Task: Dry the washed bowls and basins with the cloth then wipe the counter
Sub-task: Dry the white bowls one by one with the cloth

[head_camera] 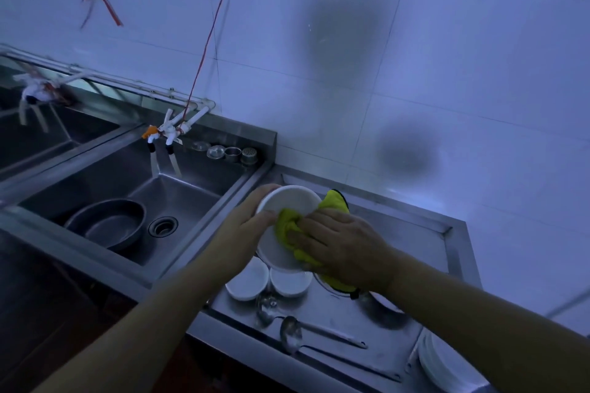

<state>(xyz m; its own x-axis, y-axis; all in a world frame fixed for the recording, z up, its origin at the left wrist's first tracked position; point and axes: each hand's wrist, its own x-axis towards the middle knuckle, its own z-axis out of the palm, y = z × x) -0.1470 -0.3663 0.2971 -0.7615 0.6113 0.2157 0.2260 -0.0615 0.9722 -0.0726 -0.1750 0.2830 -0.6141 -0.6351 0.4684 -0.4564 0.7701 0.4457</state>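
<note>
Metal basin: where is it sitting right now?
In the head view the metal basin sits left of centre, on the floor of the steel sink, beside the drain and left of both hands.

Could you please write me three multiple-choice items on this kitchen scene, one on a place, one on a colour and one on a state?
1. Where is the metal basin?
A. In the sink
B. On the counter
C. On the wall pipe

2. What colour is the cloth?
A. Red
B. Yellow-green
C. White

3. How is the large white bowl held?
A. It lies flat on the counter
B. It hangs from a string
C. It is lifted and tilted, gripped at the rim by the left hand

Answers:
1. A, since the basin stands in the sink beside the drain.
2. B, since the cloth shows yellow-green under the right hand.
3. C, since the bowl is up above the two small white bowls on the counter while the right hand presses the cloth into it.
</note>
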